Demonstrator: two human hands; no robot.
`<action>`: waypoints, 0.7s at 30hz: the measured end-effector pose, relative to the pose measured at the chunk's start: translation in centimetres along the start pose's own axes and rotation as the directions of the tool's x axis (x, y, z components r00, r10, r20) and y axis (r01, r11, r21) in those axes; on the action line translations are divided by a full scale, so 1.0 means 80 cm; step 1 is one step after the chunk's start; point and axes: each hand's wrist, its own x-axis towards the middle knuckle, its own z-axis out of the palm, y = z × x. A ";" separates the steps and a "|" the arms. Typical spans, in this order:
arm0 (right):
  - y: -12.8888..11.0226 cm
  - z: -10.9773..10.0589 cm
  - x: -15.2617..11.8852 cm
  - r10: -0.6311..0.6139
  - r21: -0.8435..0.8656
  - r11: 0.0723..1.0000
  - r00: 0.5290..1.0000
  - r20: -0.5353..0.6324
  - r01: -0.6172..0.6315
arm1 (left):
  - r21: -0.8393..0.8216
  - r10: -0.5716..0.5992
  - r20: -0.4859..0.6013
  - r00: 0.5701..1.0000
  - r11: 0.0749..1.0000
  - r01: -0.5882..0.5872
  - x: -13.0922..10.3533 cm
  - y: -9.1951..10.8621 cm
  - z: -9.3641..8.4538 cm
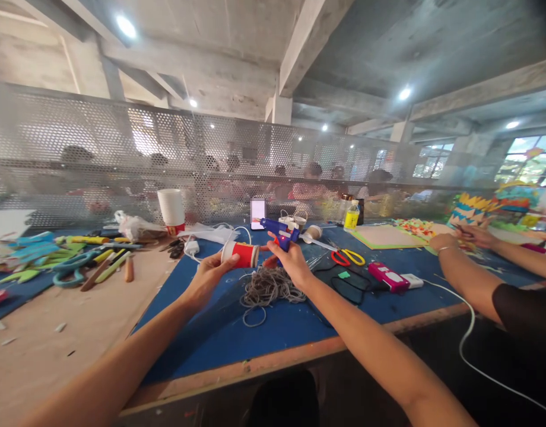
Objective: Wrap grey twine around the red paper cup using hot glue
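Your left grip (214,271) was clamped on the red-and-white cup (243,256), thumb on its side, the cup lying sideways near the middle of the view. Your right grip (292,261) was closed round the glue gun (279,231) at two o'clock from the cup; whether its lower fingers met the cup, you could not tell.

From the cup, on the blue surface (202,338), string (273,286) lay heaped at four o'clock, scissors (354,257) at three, the phone (257,214) near twelve, stacked cups (170,206) at ten, and shears (70,274) at nine. Well apart, at three o'clock, was another person's hand (444,242). A perforated screen (143,157) stood beyond, beneath a concrete ceiling (219,53).
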 end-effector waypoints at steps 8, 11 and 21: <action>-0.007 -0.004 -0.009 0.088 0.208 0.972 0.992 0.091 -0.106 | 0.002 -0.046 -0.018 0.999 0.999 0.046 -0.002 0.002 0.003; -0.009 -0.002 -0.012 0.039 0.211 0.976 0.994 0.101 -0.059 | 0.020 -0.001 -0.055 0.999 1.000 0.002 0.001 0.001 0.002; -0.006 -0.004 -0.016 -0.082 -0.003 0.997 0.993 0.082 0.083 | 0.004 0.090 -0.239 0.967 0.996 -0.092 0.013 -0.002 -0.007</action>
